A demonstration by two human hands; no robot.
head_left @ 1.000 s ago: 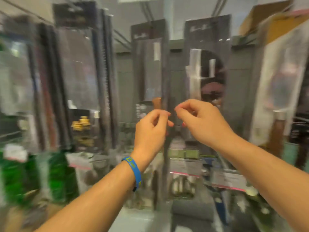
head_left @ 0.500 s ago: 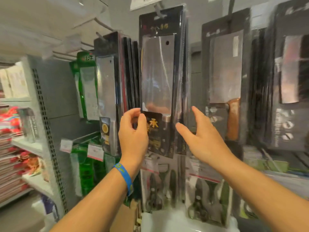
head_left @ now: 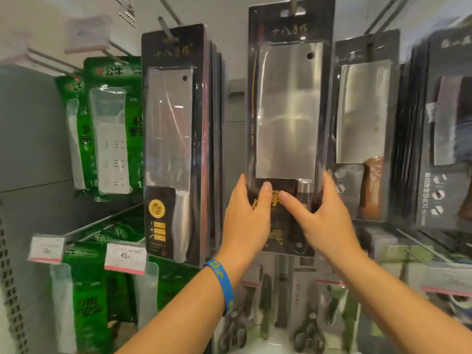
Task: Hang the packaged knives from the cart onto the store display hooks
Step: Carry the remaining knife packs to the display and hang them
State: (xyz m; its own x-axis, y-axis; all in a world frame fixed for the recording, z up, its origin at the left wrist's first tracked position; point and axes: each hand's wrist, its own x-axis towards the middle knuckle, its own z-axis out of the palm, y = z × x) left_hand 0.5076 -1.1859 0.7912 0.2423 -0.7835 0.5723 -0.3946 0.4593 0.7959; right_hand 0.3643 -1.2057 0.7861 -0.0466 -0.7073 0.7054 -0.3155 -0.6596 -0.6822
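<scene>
A packaged cleaver in a black card with a clear blister hangs in the middle of the display. Its top slot sits on a metal hook. My left hand grips the package's lower left edge, thumb on the front label. On the lower right edge my right hand holds it the same way, thumb across the front and fingers behind. The cart is out of view.
A stack of packaged cleavers hangs to the left, and more cleaver packs hang to the right. Green power-strip packs fill the far left. Price tags and packaged scissors sit below.
A second ago the view was blurred and both hands pinched near each other. Half a second ago they reached with fingers spread. Now both grip the bottom of the centre package.
</scene>
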